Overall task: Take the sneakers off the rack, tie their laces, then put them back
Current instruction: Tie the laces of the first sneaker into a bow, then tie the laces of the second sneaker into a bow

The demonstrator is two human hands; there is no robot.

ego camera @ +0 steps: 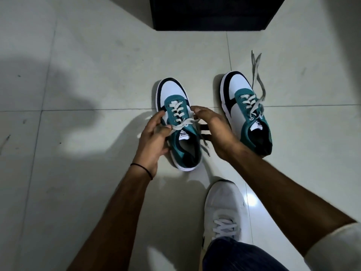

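I log: left sneaker (176,122) on the floor (93,79), under my fingers. Left hand (154,139), fingers pinching its lace (183,125). Right hand (214,128), fingers curled at the lace's other end; grip unclear. Right sneaker (247,110) just beyond the right fingers, laces loose. Dark rack (213,14) well ahead.

Dim; hard shadows, tile glare, edge distortion.

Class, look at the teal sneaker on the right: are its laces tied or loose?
Loose. The right sneaker has its laces trailing unknotted past the toe onto the floor; no bow shows.
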